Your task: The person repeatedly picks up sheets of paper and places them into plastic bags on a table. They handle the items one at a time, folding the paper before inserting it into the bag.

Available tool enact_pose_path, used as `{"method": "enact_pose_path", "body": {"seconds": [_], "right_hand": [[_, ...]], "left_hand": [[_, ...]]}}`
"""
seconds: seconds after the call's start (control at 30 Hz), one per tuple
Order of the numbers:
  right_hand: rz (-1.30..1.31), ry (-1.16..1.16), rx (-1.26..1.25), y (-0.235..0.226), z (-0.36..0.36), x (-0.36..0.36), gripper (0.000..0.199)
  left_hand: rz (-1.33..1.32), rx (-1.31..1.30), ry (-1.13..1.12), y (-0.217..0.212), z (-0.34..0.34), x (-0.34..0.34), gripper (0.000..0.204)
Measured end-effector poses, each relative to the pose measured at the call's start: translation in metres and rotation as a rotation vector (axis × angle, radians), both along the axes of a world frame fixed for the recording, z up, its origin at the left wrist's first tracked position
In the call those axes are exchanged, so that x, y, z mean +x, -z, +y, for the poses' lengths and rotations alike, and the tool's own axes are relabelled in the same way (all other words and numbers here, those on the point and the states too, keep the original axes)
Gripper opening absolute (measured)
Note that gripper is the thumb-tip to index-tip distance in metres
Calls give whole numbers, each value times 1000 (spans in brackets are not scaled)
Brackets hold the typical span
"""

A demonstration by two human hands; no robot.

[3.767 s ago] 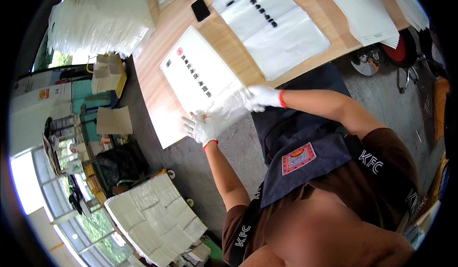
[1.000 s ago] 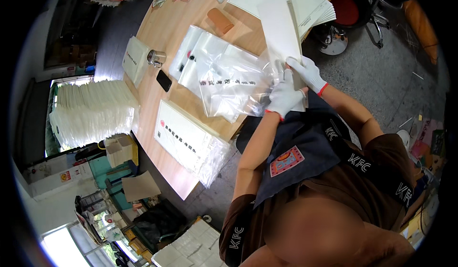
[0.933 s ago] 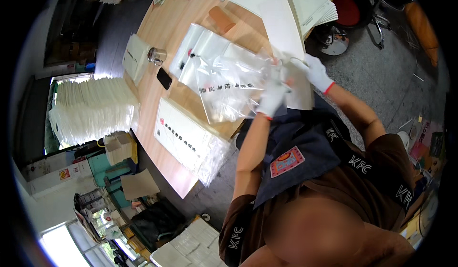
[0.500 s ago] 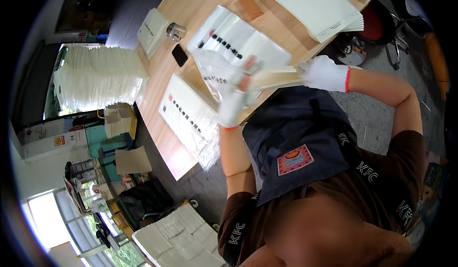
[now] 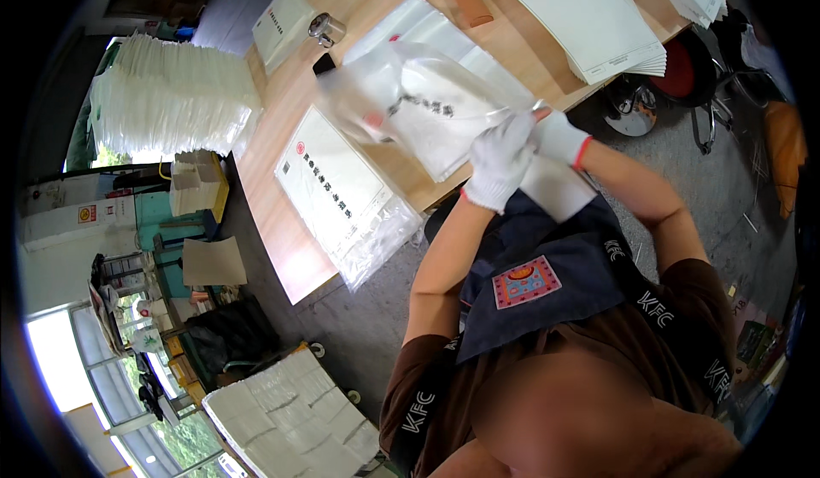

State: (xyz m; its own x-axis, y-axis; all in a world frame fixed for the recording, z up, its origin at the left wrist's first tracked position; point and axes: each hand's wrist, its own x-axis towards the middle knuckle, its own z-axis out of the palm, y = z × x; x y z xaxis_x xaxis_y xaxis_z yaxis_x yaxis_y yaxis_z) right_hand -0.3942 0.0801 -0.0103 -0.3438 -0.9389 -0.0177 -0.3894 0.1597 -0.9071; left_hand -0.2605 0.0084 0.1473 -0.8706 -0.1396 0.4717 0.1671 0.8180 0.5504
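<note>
Both my hands wear white gloves with red cuffs and meet at the table's front edge. My left hand (image 5: 502, 158) is closed on the mouth of a clear plastic bag (image 5: 427, 93), which is raised and blurred, dark print showing on it. Close against it, my right hand (image 5: 561, 139) is closed on a white paper pack (image 5: 559, 187), whose end sticks out below the hands; its fingers are partly hidden. Under the raised bag lies a pile of printed plastic bags (image 5: 410, 21). To the left is a stack of filled bags (image 5: 329, 179) with printed white fronts.
On the wooden table (image 5: 269, 247) are a brown roll (image 5: 471, 3), a glass jar (image 5: 326, 29), a partly covered phone (image 5: 324, 64) and fanned white sheets (image 5: 581, 21). Tall paper stacks (image 5: 171, 93) stand at the left. A red stool (image 5: 675, 68) is at the right.
My hands have come together, the right one moving left and the left one moving right. The plastic bag has been lifted off the pile and the paper pack has tilted downward.
</note>
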Motion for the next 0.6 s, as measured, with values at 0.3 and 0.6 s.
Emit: {"method": "enact_pose_path", "body": {"seconds": [0.3,0.6], "right_hand": [[879,18,-128,-81,26,61,23],[877,183,467,-37,18,-6,34]], "left_hand": [[-172,325,-286,73,-28,18,25],[-285,-336,-558,158,-34,95,22]]}}
